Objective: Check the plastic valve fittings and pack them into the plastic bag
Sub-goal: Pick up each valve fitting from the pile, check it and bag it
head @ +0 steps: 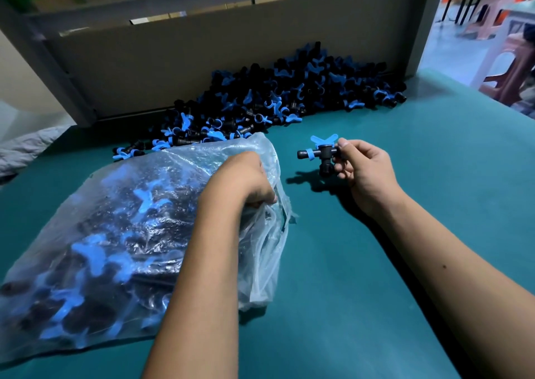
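Above the teal tabletop (405, 262), just right of the bag's mouth, a single valve fitting (320, 155) is pinched in the right hand (364, 173), fingertips closed on one end of its black tee-shaped body while the blue butterfly handle stands clear on top. It looks like hard moulded plastic: light, stiff, slightly glossy, unlikely to deform, and probably best held by the black barrel so the handle stays free to be checked. Its barbed ends should give the fingers some purchase. To its left the left hand (246, 181) grips the bunched rim of the plastic bag (115, 233), fingers curled into the film to hold the opening up. That bag is thin, clear, crinkled and soft, already well filled with black-and-blue fittings that show through it; so loaded, it would likely sag and shift if lifted by the rim alone. Farther back, a large loose heap of fittings (289, 94) lies against a grey panel (202, 54) at the table's far edge.
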Demonstrator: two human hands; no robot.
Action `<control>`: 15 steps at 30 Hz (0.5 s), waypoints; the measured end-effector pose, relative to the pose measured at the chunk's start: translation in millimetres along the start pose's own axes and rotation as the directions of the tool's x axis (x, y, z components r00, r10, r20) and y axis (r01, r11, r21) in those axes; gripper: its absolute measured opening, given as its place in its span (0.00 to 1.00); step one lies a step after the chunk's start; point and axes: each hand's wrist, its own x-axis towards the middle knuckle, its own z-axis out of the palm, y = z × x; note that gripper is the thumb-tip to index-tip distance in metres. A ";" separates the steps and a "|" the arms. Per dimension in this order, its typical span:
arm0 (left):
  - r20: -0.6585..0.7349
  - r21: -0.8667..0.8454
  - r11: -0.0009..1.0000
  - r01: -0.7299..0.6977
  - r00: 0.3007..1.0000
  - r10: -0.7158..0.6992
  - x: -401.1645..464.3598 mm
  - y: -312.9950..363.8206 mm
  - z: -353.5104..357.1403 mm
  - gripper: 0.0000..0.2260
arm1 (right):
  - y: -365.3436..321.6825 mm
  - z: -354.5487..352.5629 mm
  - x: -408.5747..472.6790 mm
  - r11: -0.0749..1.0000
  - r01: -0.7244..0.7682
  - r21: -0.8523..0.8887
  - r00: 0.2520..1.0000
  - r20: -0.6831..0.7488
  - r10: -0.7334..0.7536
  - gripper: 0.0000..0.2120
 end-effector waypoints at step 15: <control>-0.591 -0.442 0.708 -0.551 0.772 0.232 -18.5 25.6 -29.1 0.05 | -9.8 38.4 -28.1 0.996 0.040 -0.074 0.919 0.395 -0.008 0.05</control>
